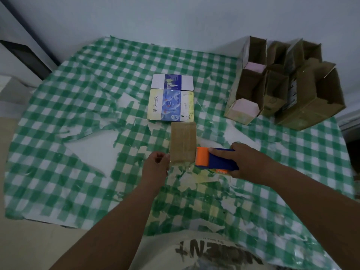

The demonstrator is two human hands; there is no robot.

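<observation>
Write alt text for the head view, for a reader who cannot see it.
The right hand holds a blue and orange tape dispenser against a brown box; the left hand grips its opposite edge, on a green checked tablecloth.

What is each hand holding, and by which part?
The right hand grips the tape dispenser by its blue handle. The left hand holds the brown box at its near left corner.

One wide-angle view, worn on the head, looks forward and steeply down from above the table's (58, 172) near edge. It sits close over the left hand (155, 164) and right hand (251, 160) and faces the far edge and the wall (175, 20).
</observation>
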